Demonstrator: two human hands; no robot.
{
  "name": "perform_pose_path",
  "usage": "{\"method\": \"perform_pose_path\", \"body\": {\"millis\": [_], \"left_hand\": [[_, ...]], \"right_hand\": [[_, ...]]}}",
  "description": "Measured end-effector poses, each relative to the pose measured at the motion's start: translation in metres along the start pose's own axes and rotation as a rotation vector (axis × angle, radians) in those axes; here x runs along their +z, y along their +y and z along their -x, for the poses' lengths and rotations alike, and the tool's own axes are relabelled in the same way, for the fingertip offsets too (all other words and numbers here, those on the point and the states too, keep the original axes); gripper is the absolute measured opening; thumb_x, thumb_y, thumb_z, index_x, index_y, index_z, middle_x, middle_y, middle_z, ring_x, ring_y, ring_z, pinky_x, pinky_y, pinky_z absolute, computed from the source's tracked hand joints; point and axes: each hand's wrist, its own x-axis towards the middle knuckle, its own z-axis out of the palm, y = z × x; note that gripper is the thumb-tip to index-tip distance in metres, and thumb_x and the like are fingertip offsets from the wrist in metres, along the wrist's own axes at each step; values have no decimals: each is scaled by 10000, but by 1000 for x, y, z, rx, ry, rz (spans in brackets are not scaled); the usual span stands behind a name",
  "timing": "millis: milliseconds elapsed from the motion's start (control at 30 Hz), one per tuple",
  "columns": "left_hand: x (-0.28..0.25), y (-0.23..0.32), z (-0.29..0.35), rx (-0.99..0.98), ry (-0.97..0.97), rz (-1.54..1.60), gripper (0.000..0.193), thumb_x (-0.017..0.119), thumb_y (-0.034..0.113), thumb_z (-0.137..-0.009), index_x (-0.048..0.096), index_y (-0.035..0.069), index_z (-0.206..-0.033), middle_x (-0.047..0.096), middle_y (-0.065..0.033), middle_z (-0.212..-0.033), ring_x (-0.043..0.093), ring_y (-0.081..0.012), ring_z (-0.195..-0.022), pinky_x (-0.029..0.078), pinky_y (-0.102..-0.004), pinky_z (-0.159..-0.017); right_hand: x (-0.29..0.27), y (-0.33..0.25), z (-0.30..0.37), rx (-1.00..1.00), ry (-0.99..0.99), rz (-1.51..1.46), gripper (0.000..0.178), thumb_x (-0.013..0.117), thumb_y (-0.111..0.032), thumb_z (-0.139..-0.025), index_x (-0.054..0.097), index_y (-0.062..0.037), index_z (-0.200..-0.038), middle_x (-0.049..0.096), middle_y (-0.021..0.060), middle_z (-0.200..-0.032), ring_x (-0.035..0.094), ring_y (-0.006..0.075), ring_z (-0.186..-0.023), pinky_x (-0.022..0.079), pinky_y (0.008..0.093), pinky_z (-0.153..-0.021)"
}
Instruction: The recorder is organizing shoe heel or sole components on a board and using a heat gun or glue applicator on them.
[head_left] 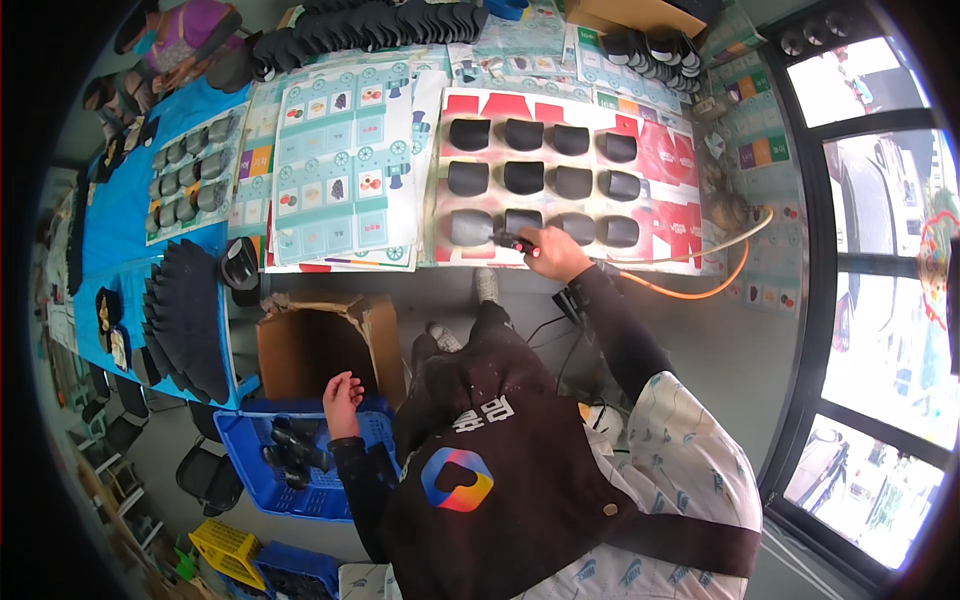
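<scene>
My right hand is closed round a dark spray gun at the near edge of the table. The gun's nozzle points left, at a grey curved piece in the nearest row. Three rows of such rounded pieces, like shoe parts, lie on a white and red printed sheet. Some look black, such as the far-left piece; others look greyer. My left hand hangs low on the left with loosely bent fingers, holding nothing, above the rim of a blue crate.
An orange hose loops off the table's right edge. Printed sheets are stacked left of the pieces. Below stands an open cardboard box. Black parts are piled on the blue-covered table, where a person sits at the far left. Windows line the right.
</scene>
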Motion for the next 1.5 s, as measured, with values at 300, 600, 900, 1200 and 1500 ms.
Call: {"method": "perform_pose_path", "body": {"millis": [300,600,900,1200,1500], "left_hand": [[39,17,-7,-41,67,-13,208,632,258,-1024,675,111,-1165,706,-9,-969,655,-110,-832,489,-248,-721],[73,21,-5,-105,197,3,216,630,262,-1025,668,109,-1172,717,-17,-986,665,-115,-843,484,-238,-705],[96,24,-3,-84,187,13,202,625,248,-1025,671,101,-1156,720,-20,-966,666,-116,-805,476,-236,-669],[97,21,-5,-85,185,24,204,627,248,-1022,669,105,-1162,717,-15,-960,665,-115,-802,471,-238,-663],[81,10,-3,-41,139,-11,214,623,265,-1023,665,112,-1166,712,-17,-974,664,-119,-826,482,-243,-685]], "right_hand": [[-35,19,-99,40,-243,-188,257,691,-201,-804,698,-21,-987,677,255,-863,650,449,-850,517,484,-739],[-48,30,-156,11,-340,-236,345,633,-183,-718,743,-4,-991,705,251,-891,680,425,-889,544,471,-836],[-33,62,-168,160,-397,-231,397,671,-209,-715,733,35,-1021,695,292,-917,679,436,-919,541,446,-849],[-42,62,-143,274,-334,-287,439,716,-212,-730,731,12,-1107,709,231,-825,704,324,-783,539,393,-749],[-32,60,-108,266,-195,-317,312,692,-210,-709,702,51,-880,673,297,-838,669,467,-832,546,464,-766]]}}
